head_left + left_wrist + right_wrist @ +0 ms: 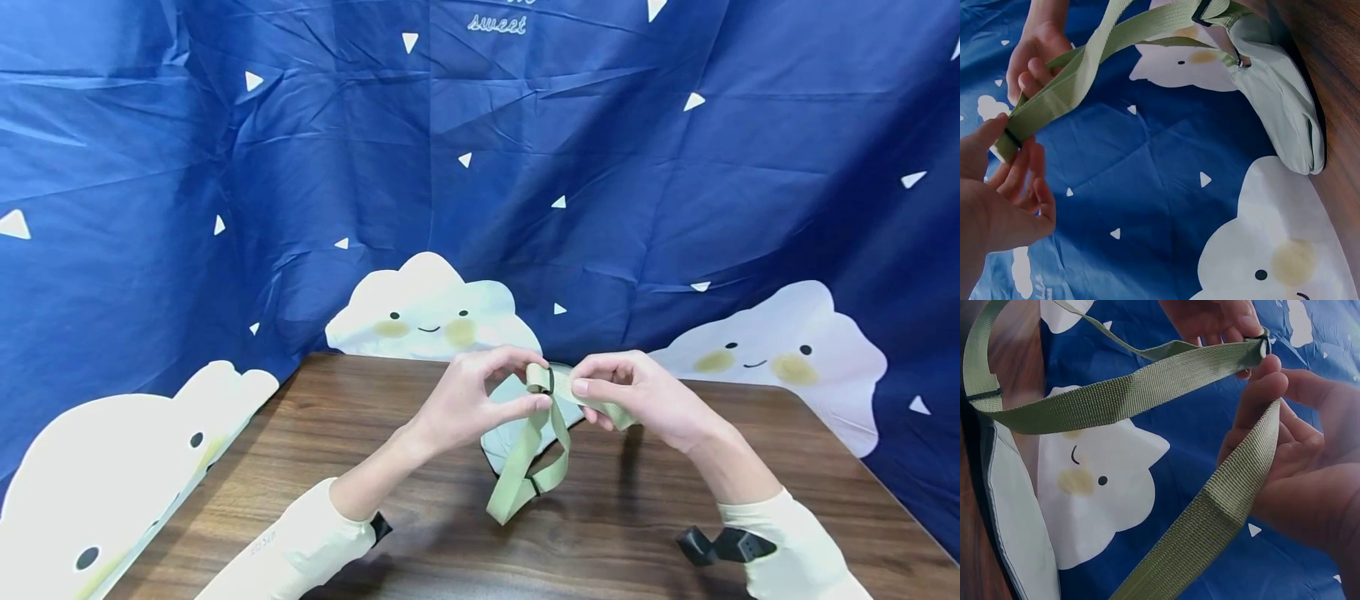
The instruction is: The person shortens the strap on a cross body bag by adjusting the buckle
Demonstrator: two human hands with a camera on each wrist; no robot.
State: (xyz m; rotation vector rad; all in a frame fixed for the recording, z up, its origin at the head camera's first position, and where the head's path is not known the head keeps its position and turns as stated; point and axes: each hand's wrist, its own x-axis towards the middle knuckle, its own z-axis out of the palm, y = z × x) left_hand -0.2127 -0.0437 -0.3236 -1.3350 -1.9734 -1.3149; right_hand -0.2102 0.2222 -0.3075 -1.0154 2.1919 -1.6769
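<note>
Beyond my hands a small pale bag [501,427] rests on the table, its light green webbing strap [517,475] raised in loops. My left hand [467,398] pinches the strap between thumb and fingers at a black slider buckle [1012,137]. Just right of it, my right hand [654,402] grips the same webbing between thumb and fingers, and a length of strap [1194,531] hangs down from it. Lower on the loop sits a second black fitting [535,486]. Both hands hold the buckle end in the air, and they partly cover the bag in the head view.
The brown wooden table [420,533] lies beneath my arms. Behind it hangs a blue cloth [465,200] with white clouds and triangles, which meets the table's far edge. A black strapped device [723,546] sits at my right sleeve.
</note>
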